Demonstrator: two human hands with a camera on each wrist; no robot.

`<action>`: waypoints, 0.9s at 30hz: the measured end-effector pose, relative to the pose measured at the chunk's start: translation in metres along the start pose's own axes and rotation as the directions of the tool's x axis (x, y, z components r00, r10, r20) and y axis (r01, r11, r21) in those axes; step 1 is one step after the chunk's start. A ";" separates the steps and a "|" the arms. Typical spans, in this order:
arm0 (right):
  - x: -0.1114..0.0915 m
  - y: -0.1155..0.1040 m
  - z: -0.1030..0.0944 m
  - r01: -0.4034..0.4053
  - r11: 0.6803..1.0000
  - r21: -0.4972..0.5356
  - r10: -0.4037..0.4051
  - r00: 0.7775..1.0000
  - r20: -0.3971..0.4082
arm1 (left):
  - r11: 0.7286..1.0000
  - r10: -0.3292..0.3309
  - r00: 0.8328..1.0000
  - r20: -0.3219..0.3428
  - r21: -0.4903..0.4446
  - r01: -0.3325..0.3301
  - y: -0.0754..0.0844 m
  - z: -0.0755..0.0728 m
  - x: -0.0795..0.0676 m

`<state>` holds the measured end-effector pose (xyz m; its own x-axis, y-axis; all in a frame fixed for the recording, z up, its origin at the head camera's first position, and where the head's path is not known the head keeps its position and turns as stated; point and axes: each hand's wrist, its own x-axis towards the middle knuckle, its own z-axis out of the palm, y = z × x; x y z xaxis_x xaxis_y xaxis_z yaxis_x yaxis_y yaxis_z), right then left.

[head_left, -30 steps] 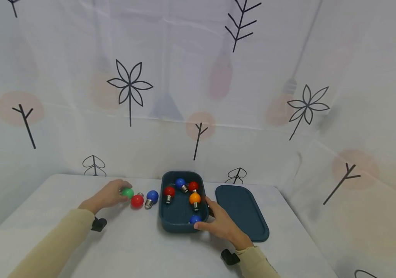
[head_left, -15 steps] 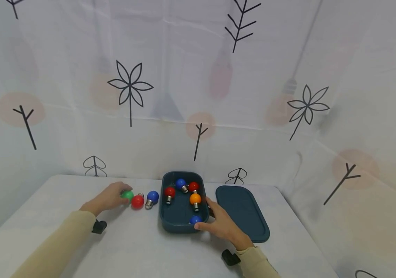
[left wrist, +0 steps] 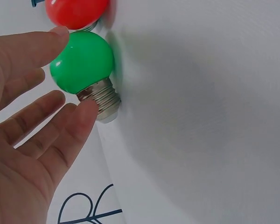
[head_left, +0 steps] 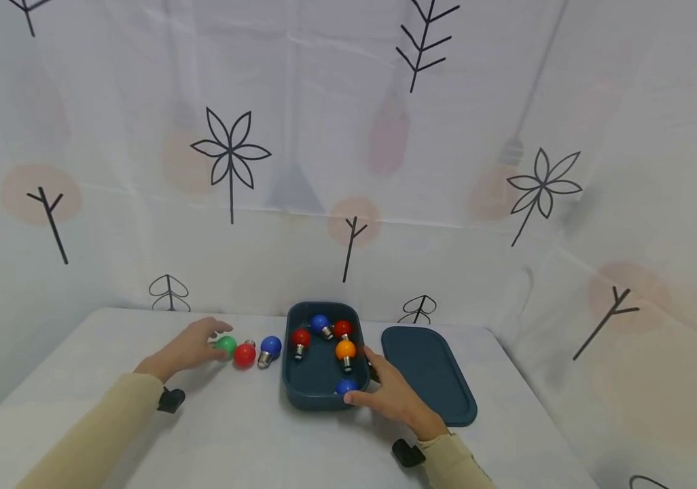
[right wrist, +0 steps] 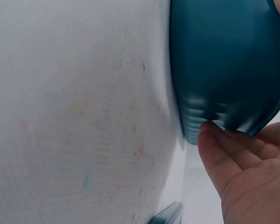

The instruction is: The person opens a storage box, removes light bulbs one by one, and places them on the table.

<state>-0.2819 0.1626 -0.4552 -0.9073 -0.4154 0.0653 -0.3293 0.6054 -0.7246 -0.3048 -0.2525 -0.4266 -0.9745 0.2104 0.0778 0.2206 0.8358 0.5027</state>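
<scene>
In the head view my left hand (head_left: 185,348) is around a green light bulb (head_left: 226,346) lying on the table. The left wrist view shows the thumb (left wrist: 53,41) at its globe and one fingertip at its metal screw base, the fingers spread loosely. Touching distance away lie a red bulb (head_left: 244,355) and a blue bulb (head_left: 270,348). My right hand (head_left: 394,394) holds the near right corner of a dark teal box (head_left: 314,395), thumb at the front rim and fingers along the right outer wall. Red, blue and orange bulbs (head_left: 345,350) lie inside it.
A flat teal lid (head_left: 426,373) lies on the white table (head_left: 232,435), right of the box and beside the right hand. A white patterned cloth (head_left: 299,136) hangs as a backdrop behind the table's far edge.
The left hand's fingers have lifted and spread slightly, so more of the green bulb shows. The right hand keeps its place on the box. The view has shifted a little.
</scene>
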 end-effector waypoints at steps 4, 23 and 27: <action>0.000 -0.001 -0.001 0.000 1.000 0.000 0.000 1.000 0.001 | 1.000 0.000 1.000 -0.011 -0.014 0.000 0.001 -0.002 -0.003; 0.000 -0.002 -0.001 -0.001 1.000 0.001 0.001 1.000 -0.002 | 0.988 0.140 0.989 -0.045 0.065 -0.137 0.038 0.010 -0.006; -0.001 -0.003 0.000 -0.010 1.000 0.002 0.010 1.000 -0.002 | 0.984 0.169 0.985 -0.025 0.053 -0.167 0.056 0.012 -0.004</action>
<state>-0.2804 0.1614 -0.4529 -0.9109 -0.4083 0.0595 -0.3199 0.6077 -0.7269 -0.2880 -0.2006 -0.4090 -0.9240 0.3357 0.1830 0.3823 0.8147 0.4360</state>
